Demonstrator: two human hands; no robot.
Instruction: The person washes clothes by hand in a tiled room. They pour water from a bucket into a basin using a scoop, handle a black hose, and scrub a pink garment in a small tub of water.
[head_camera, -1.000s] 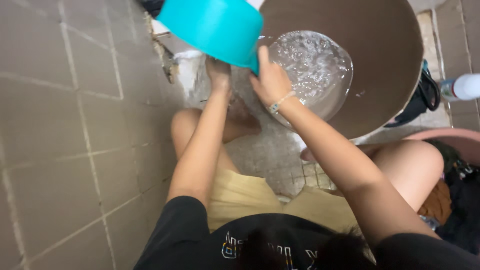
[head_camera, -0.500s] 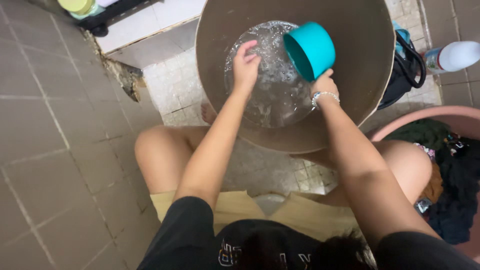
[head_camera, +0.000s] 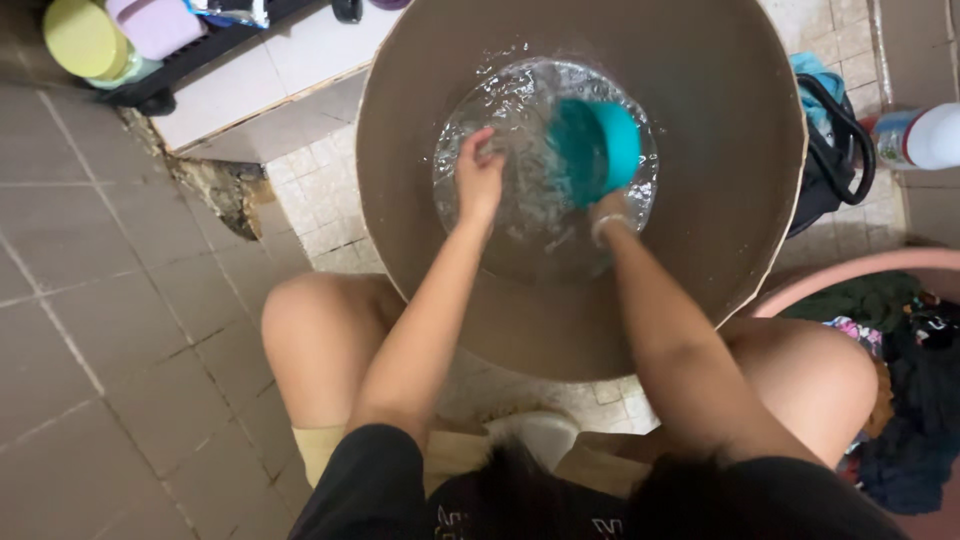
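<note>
1. A round, smooth brown plastic tub (head_camera: 420, 220) stands on rough pale floor tiles.
2. Clear, rippled water (head_camera: 520, 110) fills its bottom.
3. A teal plastic scoop (head_camera: 595, 150) dips there, gripped by the right hand (head_camera: 605, 212).
4. The left hand (head_camera: 478, 180) hangs loosely curled and empty, fingertips in water.

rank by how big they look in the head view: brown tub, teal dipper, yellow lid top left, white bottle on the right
1. brown tub, by far
2. teal dipper, partly underwater
3. yellow lid and white bottle: alike, and the frame edge cuts the bottle off, so no ranking
</note>
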